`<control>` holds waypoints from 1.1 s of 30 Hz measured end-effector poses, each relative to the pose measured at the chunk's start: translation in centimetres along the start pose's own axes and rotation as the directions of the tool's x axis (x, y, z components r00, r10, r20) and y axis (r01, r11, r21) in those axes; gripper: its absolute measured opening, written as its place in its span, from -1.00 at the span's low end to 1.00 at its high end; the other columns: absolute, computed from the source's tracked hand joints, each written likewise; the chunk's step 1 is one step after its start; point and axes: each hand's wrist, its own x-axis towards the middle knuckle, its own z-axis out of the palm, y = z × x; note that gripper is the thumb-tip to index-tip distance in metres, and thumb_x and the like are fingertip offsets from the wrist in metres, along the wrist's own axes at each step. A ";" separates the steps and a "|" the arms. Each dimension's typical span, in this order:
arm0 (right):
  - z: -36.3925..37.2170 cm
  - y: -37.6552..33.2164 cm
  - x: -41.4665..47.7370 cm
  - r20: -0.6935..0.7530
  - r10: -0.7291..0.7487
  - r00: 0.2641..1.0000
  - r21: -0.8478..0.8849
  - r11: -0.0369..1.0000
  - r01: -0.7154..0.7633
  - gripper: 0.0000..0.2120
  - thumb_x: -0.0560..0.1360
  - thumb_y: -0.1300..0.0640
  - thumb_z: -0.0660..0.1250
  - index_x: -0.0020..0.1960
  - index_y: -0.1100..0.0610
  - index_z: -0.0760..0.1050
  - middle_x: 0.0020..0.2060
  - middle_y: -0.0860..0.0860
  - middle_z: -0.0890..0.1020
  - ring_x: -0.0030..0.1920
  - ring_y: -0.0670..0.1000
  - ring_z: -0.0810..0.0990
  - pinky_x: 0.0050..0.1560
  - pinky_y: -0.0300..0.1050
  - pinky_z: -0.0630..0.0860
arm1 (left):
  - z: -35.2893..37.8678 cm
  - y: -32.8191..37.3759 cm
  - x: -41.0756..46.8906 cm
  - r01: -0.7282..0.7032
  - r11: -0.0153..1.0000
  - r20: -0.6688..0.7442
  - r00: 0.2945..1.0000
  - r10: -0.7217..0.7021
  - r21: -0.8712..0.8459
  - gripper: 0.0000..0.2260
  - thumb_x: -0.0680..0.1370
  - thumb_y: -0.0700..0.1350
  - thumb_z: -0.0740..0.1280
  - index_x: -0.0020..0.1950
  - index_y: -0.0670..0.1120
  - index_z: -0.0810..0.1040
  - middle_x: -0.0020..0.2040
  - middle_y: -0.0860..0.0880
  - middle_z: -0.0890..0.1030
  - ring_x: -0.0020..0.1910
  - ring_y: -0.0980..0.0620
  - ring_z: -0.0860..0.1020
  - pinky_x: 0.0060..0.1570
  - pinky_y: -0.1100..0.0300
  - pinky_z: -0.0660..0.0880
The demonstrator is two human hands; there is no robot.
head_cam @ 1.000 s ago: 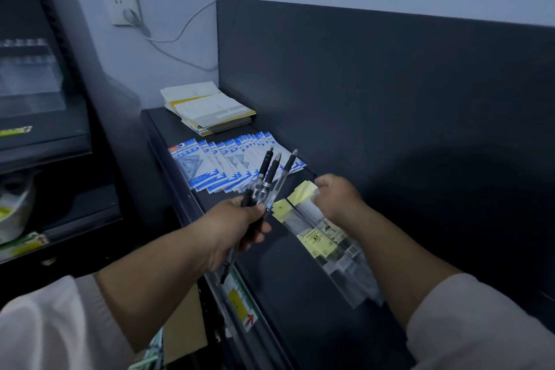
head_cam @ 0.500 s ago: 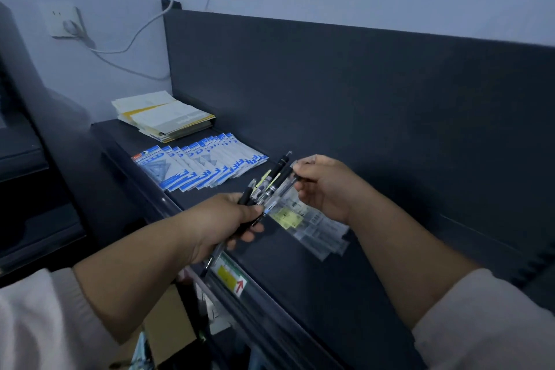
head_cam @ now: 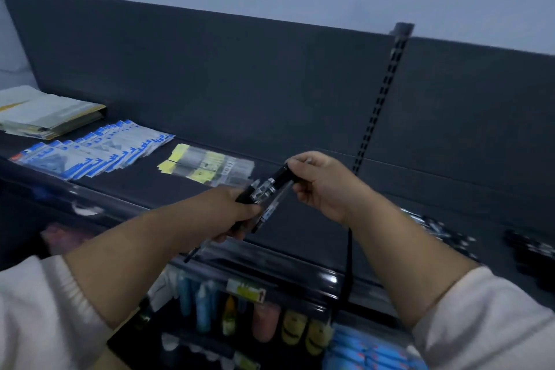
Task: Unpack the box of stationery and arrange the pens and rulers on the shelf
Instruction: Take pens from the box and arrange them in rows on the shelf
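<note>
While the bundle of pens (head_cam: pixel 264 193) sits above the front part of the shelf (head_cam: pixel 300 237), the left hand (head_cam: pixel 231 213) grips its lower half, fingers curled round the barrels. The right hand (head_cam: pixel 321 186) pinches the upper end of one pen. Clear packets (head_cam: pixel 210 167) lie flat just behind; blue ruler packs (head_cam: pixel 90 153) fan out to their left, near a paper stack (head_cam: pixel 45 114).

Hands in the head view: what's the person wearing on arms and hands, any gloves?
No gloves: both the left hand and right hand are bare, with no ring or watch visible. The left sleeve and right sleeve are loose, white, and pushed up, leaving the forearms uncovered.
</note>
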 end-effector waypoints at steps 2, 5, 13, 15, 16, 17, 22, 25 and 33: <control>-2.3 0.3 -1.7 -0.073 -0.040 0.997 -0.027 0.999 0.038 -0.94 0.56 0.14 0.32 -0.05 0.11 0.55 -0.18 0.08 0.57 -0.37 -0.09 0.49 -0.36 -0.23 0.47 | 2.1 1.3 -0.2 -0.021 1.000 0.021 1.000 0.020 0.018 -0.88 0.60 -0.05 0.26 -0.06 -0.05 0.52 -0.31 0.03 0.61 -0.41 0.13 0.53 -0.44 0.28 0.35; -5.6 0.9 -4.0 -0.159 -0.065 0.985 -0.021 0.998 0.062 -0.93 0.56 0.17 0.32 -0.10 0.10 0.55 -0.23 0.07 0.58 -0.39 -0.10 0.49 -0.38 -0.26 0.47 | 5.0 3.0 -0.1 -0.058 0.998 0.020 0.998 0.058 -0.028 -0.92 0.61 -0.08 0.25 0.03 -0.04 0.52 -0.23 0.00 0.64 -0.35 0.10 0.53 -0.41 0.26 0.35; -17.3 2.4 -9.0 -0.337 0.004 0.942 0.113 0.993 0.036 -0.92 0.55 0.25 0.30 -0.10 0.14 0.53 -0.35 0.04 0.53 -0.48 -0.11 0.44 -0.50 -0.30 0.42 | 14.1 7.9 3.4 -0.053 0.953 0.012 0.998 0.060 -0.299 -0.87 0.61 -0.15 0.25 0.12 -0.12 0.53 -0.15 -0.09 0.66 -0.35 0.07 0.53 -0.48 0.25 0.36; -20.9 2.9 -9.8 -0.360 0.020 0.933 0.133 0.991 0.030 -0.90 0.55 0.26 0.30 -0.12 0.13 0.52 -0.38 0.02 0.53 -0.48 -0.11 0.44 -0.49 -0.31 0.43 | 17.3 9.9 4.5 -0.060 0.952 0.008 0.998 0.066 -0.301 -0.87 0.61 -0.15 0.25 0.12 -0.12 0.53 -0.16 -0.09 0.65 -0.36 0.08 0.51 -0.49 0.27 0.35; -22.7 3.1 -10.1 -0.369 0.035 0.929 0.142 0.990 0.019 -0.88 0.55 0.27 0.30 -0.14 0.12 0.51 -0.41 0.00 0.53 -0.47 -0.11 0.44 -0.48 -0.31 0.44 | 19.0 10.8 5.0 -0.061 0.950 0.003 0.998 0.065 -0.305 -0.87 0.61 -0.16 0.26 0.12 -0.13 0.53 -0.16 -0.09 0.63 -0.35 0.07 0.50 -0.50 0.27 0.35; -24.5 3.3 -10.5 -0.372 0.053 0.927 0.154 0.988 0.005 -0.87 0.55 0.28 0.30 -0.15 0.12 0.50 -0.42 -0.01 0.54 -0.46 -0.10 0.45 -0.46 -0.32 0.45 | 20.7 11.7 5.6 -0.054 0.948 -0.003 0.998 0.056 -0.314 -0.87 0.60 -0.16 0.26 0.12 -0.14 0.53 -0.16 -0.09 0.62 -0.34 0.07 0.50 -0.50 0.27 0.36; -33.6 4.5 -11.8 -0.363 0.074 0.929 0.131 0.991 -0.028 -0.84 0.54 0.31 0.28 -0.18 0.14 0.47 -0.37 0.03 0.52 -0.40 -0.05 0.47 -0.39 -0.25 0.47 | 28.7 15.8 7.7 -0.019 0.928 -0.020 1.000 0.013 -0.371 -0.90 0.59 -0.20 0.29 0.07 -0.14 0.55 -0.10 -0.10 0.58 -0.29 0.04 0.51 -0.42 0.22 0.41; -37.6 4.9 -12.5 -0.361 0.086 0.929 0.135 0.990 -0.039 -0.89 0.55 0.31 0.27 -0.07 0.13 0.50 -0.31 0.03 0.53 -0.38 -0.05 0.49 -0.37 -0.24 0.48 | 32.0 17.7 8.8 -0.029 0.932 -0.018 1.000 0.024 -0.361 -0.91 0.59 -0.23 0.28 0.04 -0.13 0.56 -0.11 -0.09 0.56 -0.29 0.04 0.50 -0.38 0.20 0.41; -46.7 6.6 -14.2 -0.372 0.118 0.920 0.148 0.987 -0.067 -0.88 0.58 0.25 0.24 0.01 0.10 0.54 -0.25 0.04 0.56 -0.40 -0.06 0.52 -0.38 -0.24 0.51 | 40.0 21.9 10.7 -0.030 0.951 0.021 0.999 0.038 -0.308 -0.91 0.58 -0.23 0.28 -0.03 -0.09 0.57 -0.18 -0.03 0.56 -0.32 0.08 0.51 -0.41 0.27 0.38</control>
